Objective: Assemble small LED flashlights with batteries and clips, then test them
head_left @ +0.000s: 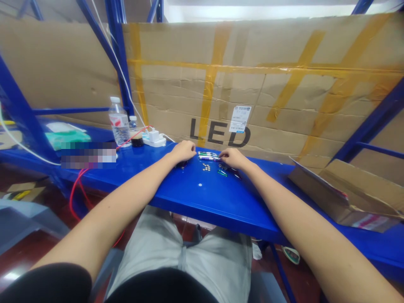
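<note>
My left hand [184, 150] rests knuckles-up on the blue shelf [195, 193], fingers curled under; whatever they hold is hidden. My right hand [232, 158] lies beside it, fingers bent, its tips touching a small row of thin pen-like tubes [208, 156]. In front of the hands lie several tiny silvery parts [206, 167], a single small round piece [200, 184] and a green clip-like piece [221, 172]. Dark small parts [236, 174] sit by my right wrist.
A taped cardboard sheet marked LED [252, 84] stands behind the shelf. A water bottle [119, 122], a small dark jar [136, 136] and a white power strip [154, 138] with a red cable stand at the left. An open cardboard box [350, 189] lies at the right.
</note>
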A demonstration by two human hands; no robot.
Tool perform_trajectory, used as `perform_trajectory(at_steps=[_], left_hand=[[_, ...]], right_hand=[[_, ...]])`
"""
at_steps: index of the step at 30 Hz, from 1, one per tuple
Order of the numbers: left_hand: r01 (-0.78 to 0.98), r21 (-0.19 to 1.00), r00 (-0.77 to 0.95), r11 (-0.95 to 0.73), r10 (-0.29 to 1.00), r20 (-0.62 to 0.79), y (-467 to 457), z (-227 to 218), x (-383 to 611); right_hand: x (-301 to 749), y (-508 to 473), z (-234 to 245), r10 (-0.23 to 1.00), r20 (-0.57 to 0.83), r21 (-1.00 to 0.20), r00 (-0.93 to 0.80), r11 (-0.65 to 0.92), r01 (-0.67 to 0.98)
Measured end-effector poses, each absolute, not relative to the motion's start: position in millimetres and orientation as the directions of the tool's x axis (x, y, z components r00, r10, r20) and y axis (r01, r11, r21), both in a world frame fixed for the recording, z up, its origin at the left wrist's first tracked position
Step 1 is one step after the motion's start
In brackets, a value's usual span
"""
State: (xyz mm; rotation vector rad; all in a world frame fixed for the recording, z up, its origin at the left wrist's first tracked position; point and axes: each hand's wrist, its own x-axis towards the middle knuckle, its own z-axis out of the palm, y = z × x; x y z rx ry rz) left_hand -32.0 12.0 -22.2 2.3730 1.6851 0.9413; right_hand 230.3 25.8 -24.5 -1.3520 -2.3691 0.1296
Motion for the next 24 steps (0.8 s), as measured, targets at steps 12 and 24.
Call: perform_trajectory(at_steps=[12, 24], left_hand=[[0.876, 0.304, 0.334, -0.375, 0.926, 0.179, -14, -7, -52], [0.338, 0.635, 0.358, -0.695, 0.719, 0.596, -22, -12, -14]], right_hand=[[231, 0, -19, 0.827, 0.361, -0.292, -0.431, 0.539, 0.79], [197, -37, -13, 0.796, 0.362, -0.565, -0.485, 0.602, 0.565]])
